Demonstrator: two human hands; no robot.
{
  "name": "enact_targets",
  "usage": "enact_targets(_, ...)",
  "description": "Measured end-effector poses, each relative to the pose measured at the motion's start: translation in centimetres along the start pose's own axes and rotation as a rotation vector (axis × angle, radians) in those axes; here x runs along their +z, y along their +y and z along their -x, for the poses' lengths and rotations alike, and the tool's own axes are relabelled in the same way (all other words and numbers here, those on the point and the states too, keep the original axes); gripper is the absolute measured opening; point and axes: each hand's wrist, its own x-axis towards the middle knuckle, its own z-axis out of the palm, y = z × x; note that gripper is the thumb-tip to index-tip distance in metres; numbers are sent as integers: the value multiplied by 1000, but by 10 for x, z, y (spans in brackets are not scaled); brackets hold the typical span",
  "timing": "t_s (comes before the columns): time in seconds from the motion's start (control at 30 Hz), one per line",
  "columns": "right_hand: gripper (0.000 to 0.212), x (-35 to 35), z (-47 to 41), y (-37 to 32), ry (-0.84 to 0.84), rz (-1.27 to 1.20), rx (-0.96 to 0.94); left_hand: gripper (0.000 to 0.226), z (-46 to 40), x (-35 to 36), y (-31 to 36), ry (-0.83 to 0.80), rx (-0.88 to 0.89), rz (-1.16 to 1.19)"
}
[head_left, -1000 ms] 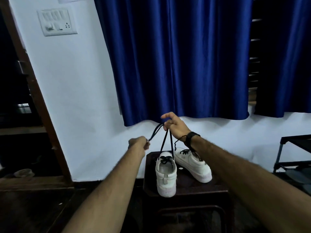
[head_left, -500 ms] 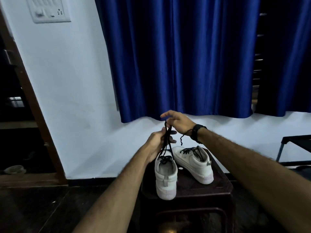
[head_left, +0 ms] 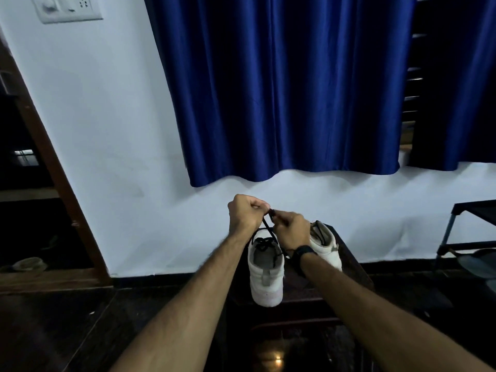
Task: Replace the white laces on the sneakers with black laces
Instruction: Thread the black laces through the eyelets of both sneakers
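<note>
Both the left hand (head_left: 245, 214) and the right hand (head_left: 291, 232) pinch the thin black lace (head_left: 268, 230) above the near white sneaker (head_left: 265, 275), tying it, so next comes pulling the knot tight.

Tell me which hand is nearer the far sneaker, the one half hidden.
Right. The right hand sits directly in front of the far sneaker, overlapping it; the left hand is farther left, above the near sneaker.

A blue curtain (head_left: 290, 89) hangs on the white wall (head_left: 112, 130); a switch plate (head_left: 68, 8) sits upper left, a doorframe (head_left: 51, 162) beside it.
</note>
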Motion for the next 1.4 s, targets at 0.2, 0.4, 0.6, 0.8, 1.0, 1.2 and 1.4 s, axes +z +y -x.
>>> enact_targets(0.2,23,22,20,-7,-72,-53,-18,7,5,5,5,57,-106,62)
enact_targets(0.4,14,27,16,-12,15,-106,-50,9,9,0,-4,122,-163,145)
enact_targets(0.6,20,24,3,-8,32,-41,-20,7,13,-4,-11,80,-92,130)
enact_targets(0.8,18,-5,-27,20,-17,-205,91,35,12,-19,-42,-349,-95,-281)
enact_targets(1.0,17,-3,-40,14,-157,-270,104,32,24,13,-31,-327,73,-586)
enact_targets(1.2,15,-24,-44,47,-167,-116,70,31,50,47,-29,-225,359,-923)
enact_targets(1.4,10,-46,-42,65,-227,26,16,28,41,60,-27,-281,290,-1234)
